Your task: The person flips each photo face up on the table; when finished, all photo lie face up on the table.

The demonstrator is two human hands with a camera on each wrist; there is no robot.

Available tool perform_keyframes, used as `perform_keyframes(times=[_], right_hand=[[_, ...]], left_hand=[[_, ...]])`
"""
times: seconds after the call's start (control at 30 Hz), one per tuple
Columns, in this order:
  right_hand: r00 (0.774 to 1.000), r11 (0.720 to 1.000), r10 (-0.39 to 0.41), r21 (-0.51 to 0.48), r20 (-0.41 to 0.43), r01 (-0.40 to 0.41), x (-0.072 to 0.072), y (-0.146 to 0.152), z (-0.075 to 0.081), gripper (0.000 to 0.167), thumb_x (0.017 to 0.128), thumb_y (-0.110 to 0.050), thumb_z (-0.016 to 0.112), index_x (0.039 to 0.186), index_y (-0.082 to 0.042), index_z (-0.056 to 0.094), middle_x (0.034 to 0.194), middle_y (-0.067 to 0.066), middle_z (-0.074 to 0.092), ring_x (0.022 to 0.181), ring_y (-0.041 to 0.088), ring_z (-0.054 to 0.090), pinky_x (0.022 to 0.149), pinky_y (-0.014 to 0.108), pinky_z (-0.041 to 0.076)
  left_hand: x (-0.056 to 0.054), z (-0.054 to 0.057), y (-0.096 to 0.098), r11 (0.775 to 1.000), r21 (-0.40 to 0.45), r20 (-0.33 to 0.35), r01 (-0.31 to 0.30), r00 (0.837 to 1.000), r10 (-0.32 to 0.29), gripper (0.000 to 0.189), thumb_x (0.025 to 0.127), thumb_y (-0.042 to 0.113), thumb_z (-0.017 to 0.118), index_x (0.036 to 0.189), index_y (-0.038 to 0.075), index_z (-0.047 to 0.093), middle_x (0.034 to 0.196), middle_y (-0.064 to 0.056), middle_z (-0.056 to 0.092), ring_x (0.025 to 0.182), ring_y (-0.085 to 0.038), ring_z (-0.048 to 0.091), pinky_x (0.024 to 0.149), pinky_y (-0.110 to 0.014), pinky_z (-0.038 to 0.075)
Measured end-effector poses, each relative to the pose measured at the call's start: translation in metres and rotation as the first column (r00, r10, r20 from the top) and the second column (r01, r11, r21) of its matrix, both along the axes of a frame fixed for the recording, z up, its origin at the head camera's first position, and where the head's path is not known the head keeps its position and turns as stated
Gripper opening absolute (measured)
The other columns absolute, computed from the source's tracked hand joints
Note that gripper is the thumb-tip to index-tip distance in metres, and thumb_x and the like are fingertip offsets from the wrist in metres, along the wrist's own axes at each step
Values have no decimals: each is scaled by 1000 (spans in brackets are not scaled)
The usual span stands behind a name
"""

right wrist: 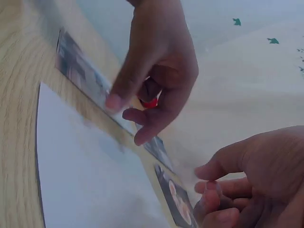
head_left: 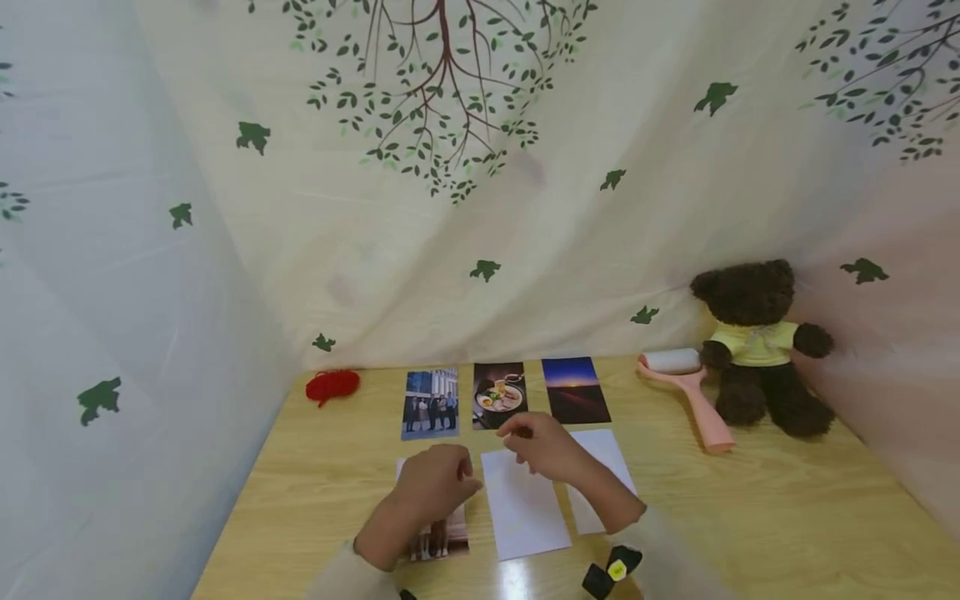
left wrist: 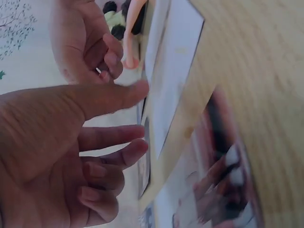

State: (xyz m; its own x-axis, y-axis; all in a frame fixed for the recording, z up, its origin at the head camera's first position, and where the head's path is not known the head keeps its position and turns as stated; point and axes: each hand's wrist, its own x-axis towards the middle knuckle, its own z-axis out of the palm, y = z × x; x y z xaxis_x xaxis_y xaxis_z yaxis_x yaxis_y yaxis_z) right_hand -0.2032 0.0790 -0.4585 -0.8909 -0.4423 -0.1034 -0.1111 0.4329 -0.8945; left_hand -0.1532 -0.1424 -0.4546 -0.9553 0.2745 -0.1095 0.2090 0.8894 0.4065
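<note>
My left hand [head_left: 437,483] hovers over a photo [head_left: 442,537] lying face up at the lower left. The left wrist view shows its thumb [left wrist: 118,97] apart from the bent fingers, with nothing between them. Just right of it, my right hand [head_left: 546,450] is above a white blank card [head_left: 525,521], loosely curled and holding nothing. A second white card [head_left: 603,467] lies partly behind the right forearm. Along the back lie a photo of a group of people [head_left: 430,406], a ramen bowl photo [head_left: 495,390] and a sunset photo [head_left: 576,392].
Red yarn [head_left: 332,384] lies at the back left of the wooden table [head_left: 292,500]. On the right are a pink-handled lint roller [head_left: 701,404] and a brown teddy bear [head_left: 753,342] in a yellow shirt. A leaf-patterned cloth [head_left: 420,275] hangs behind the table.
</note>
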Motion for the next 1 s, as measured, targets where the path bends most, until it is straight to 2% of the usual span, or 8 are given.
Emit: perform_keyframes(times=[0.07,0.13,0.27,0.47,0.67,0.83,0.93,1.0], right_hand=[[1000,991,-13,131,-15,15,-2,14,-2,29,100,-10,67,125,5,69,85,15,66,68,21,61,59,31,50],[999,973,-33,227,-16,36,-3,22,-7,34,95,-10,74,126,4,69,83,10,65,67,17,59,59,29,47],[993,951,-102,298,63,79,-7,31,-16,42,91,-14,81,129,-1,67,85,8,63,65,16,55,54,28,43],[952,965,-185,227,244,130,-12,39,-29,47,92,-16,79,133,-8,59,68,3,53,47,11,33,44,25,25],[943,987,-155,79,294,138,-14,45,-36,38,97,-18,74,128,-5,58,59,0,46,44,10,29,43,24,24],[956,988,-140,-29,259,153,-16,48,-34,27,101,-15,66,121,0,58,64,1,46,46,10,29,45,24,27],[968,985,-166,-8,190,171,-17,49,-33,22,99,-15,70,115,-2,63,74,1,53,55,11,39,50,25,33],[973,986,-167,0,162,169,-17,48,-32,20,97,-13,73,111,-2,64,82,4,58,61,14,48,55,27,41]], left_hand=[[1,-3,10,994,-27,5,102,995,-102,40,81,40,90,107,13,75,92,2,66,73,-11,59,63,-32,48],[2,-7,15,982,-81,31,169,986,-167,62,74,46,94,123,13,74,105,-3,67,81,-12,62,68,-33,53],[4,-14,21,963,-168,38,213,977,-209,79,66,53,97,130,15,70,117,-9,65,82,-16,62,68,-36,54],[2,-15,28,957,-200,57,211,977,-204,75,66,51,98,127,17,71,116,-10,63,78,-16,58,66,-37,53],[1,-14,31,956,-207,95,209,977,-193,77,67,51,98,131,18,70,118,-9,63,79,-16,57,70,-38,54],[0,-14,34,957,-208,97,203,978,-186,75,67,51,98,129,17,70,118,-9,63,79,-16,57,70,-37,54],[-2,-16,35,960,-196,98,202,978,-186,73,68,50,97,127,16,71,117,-8,62,79,-15,56,70,-36,54],[-3,-17,36,963,-182,107,200,977,-182,68,74,51,94,128,15,72,117,-8,62,80,-14,56,74,-35,55]])
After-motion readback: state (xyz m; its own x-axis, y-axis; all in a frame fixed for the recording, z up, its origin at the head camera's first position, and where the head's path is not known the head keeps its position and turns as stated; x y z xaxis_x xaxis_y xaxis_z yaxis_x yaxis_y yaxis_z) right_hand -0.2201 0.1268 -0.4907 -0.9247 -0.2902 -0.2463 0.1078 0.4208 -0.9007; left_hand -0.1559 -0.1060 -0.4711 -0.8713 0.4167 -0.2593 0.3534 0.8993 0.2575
